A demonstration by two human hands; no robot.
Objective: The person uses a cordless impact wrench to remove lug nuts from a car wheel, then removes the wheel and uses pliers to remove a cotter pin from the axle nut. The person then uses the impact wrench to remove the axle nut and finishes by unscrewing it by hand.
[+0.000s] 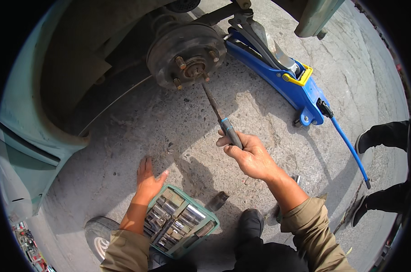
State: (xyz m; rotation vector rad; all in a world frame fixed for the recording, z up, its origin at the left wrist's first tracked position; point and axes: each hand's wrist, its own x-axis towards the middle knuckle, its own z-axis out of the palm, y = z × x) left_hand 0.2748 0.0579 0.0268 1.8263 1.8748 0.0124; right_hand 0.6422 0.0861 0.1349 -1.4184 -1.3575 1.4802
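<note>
Upper centre: round dark metal brake drum (183, 46); right of it, long blue metal floor jack (278, 85). Below the drum: slim dark metal tool (217, 110) in the right hand (253, 156). Lower centre: silver metal sockets (194, 214) in rectangular green plastic case (185, 198).

Dull metal tool (224, 123), glossy painted jack (280, 81), rough concrete ground (110, 172)

Your view came from the left fisheye camera worn on your head, looking steeply down and ahead past your own forearms (286, 187), which entered from the lower edge. It sat above the ground (110, 181), near enough to frame your black boot (250, 223) at the bottom and the wheel hub (189, 54) at the top, yet wide enough to catch the blue jack (278, 83) at upper right.
</note>
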